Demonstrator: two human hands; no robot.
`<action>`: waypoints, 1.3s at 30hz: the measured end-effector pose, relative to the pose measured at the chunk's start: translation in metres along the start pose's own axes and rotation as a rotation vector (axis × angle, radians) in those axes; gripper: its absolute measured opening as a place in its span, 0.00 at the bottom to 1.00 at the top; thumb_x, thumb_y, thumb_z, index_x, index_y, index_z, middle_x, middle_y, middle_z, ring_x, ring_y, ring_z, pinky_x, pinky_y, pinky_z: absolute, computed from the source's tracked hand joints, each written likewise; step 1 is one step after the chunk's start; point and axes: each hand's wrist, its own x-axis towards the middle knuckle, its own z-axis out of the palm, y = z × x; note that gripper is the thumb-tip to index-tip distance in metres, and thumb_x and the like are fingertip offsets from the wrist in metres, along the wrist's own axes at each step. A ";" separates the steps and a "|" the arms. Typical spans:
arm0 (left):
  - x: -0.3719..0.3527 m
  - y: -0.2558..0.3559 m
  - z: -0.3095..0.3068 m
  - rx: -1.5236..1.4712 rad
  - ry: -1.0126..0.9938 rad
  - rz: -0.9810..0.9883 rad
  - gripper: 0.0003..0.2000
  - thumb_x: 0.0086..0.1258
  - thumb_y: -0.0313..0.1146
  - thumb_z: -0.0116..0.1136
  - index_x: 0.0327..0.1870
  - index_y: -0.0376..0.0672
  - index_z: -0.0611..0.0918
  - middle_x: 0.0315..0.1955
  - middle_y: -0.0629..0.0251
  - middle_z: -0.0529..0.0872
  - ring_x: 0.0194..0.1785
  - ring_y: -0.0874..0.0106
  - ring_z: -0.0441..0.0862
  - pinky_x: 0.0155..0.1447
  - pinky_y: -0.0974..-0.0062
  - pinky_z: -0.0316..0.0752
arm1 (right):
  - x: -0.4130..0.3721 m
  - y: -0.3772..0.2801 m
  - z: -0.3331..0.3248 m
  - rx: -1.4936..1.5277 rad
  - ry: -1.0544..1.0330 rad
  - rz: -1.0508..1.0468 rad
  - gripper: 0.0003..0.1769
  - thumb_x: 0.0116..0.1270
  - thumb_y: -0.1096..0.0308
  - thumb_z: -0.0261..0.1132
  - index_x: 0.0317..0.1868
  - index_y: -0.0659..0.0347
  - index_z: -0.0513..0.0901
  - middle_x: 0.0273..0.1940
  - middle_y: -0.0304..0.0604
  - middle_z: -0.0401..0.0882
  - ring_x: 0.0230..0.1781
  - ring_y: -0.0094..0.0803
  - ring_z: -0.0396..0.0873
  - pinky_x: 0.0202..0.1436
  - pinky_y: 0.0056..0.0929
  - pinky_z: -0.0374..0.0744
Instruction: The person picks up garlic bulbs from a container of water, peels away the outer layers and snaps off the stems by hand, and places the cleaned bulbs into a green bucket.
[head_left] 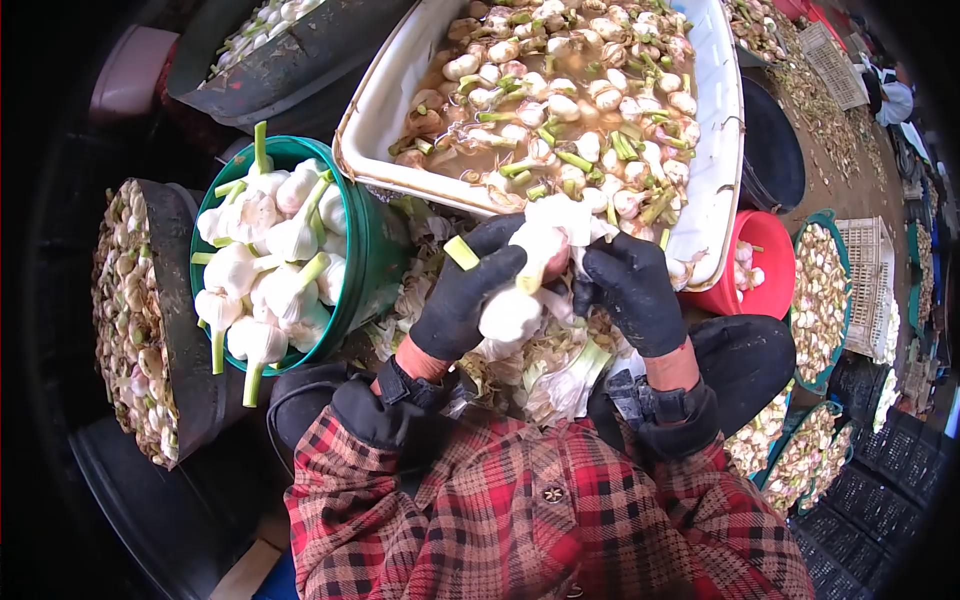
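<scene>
Garlic bulbs [511,315], centre: left hand [466,290] curled round them, apparently to steady; right hand [640,292] nearly closed on papery skin [577,238]; green bucket [372,250] within easy reach.

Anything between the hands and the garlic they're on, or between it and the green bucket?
Nothing visible separates the garlic from the left hand or right hand; both are at it. Toward the green bucket, only the left hand itself seems to be in the way.

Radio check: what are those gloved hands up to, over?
Left hand holding garlic bulbs. Right hand close against them, fingers curled. Peelings below, white tub just beyond.
</scene>
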 end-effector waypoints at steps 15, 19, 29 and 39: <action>0.006 -0.022 0.014 0.272 0.239 0.210 0.21 0.63 0.25 0.60 0.57 0.35 0.71 0.49 0.62 0.78 0.53 0.74 0.75 0.59 0.74 0.71 | 0.000 0.001 0.036 -0.451 0.235 -0.201 0.07 0.60 0.73 0.69 0.32 0.68 0.80 0.23 0.41 0.81 0.23 0.21 0.79 0.25 0.22 0.76; 0.008 -0.021 0.004 0.474 0.183 0.199 0.14 0.62 0.26 0.62 0.49 0.36 0.77 0.41 0.66 0.82 0.46 0.76 0.79 0.53 0.75 0.74 | -0.004 -0.004 0.036 -0.833 0.213 -0.440 0.06 0.59 0.74 0.66 0.30 0.64 0.76 0.21 0.46 0.78 0.21 0.31 0.81 0.25 0.30 0.76; -0.002 0.012 0.011 0.036 -0.055 -0.094 0.22 0.62 0.33 0.62 0.57 0.34 0.75 0.44 0.63 0.83 0.43 0.76 0.81 0.47 0.76 0.77 | -0.014 -0.005 -0.028 -1.322 0.201 -0.448 0.06 0.55 0.74 0.65 0.32 0.60 0.76 0.27 0.49 0.79 0.28 0.51 0.80 0.30 0.42 0.77; 0.003 0.004 0.017 1.000 -0.058 0.246 0.20 0.54 0.37 0.72 0.43 0.36 0.80 0.33 0.52 0.85 0.37 0.68 0.86 0.42 0.71 0.78 | -0.020 -0.008 0.012 -0.777 0.066 -0.445 0.13 0.55 0.77 0.71 0.41 0.64 0.81 0.33 0.46 0.79 0.29 0.34 0.81 0.32 0.30 0.77</action>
